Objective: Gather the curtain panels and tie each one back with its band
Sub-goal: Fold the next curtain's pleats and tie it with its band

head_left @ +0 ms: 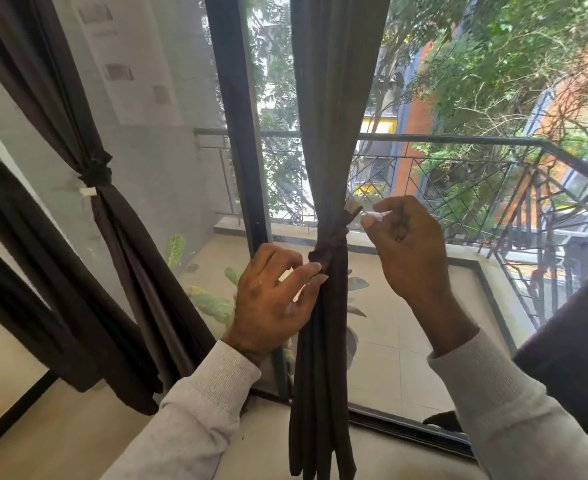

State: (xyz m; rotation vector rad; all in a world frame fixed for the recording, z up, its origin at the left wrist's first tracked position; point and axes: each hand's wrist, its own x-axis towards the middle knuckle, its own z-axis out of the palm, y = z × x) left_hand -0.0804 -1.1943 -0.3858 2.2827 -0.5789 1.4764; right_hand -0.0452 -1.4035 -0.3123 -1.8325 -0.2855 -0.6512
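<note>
Head view: dark brown curtain panel (323,306) gathered at centre before the window frame (237,133), brown band (330,244) wrapped round it, left hand (271,299) pinching band's near end, right hand (406,237) fingers curled, pinching a pale end piece (353,207), tied curtain (95,174) far left.

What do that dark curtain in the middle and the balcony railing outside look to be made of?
The middle curtain looks like soft, matte woven fabric, dark brown: it bunches into narrow limp folds where the band cinches it. The balcony railing looks like dark painted metal, judging by its thin, rigid bars and diagonal struts; I can't tell which metal.
</note>
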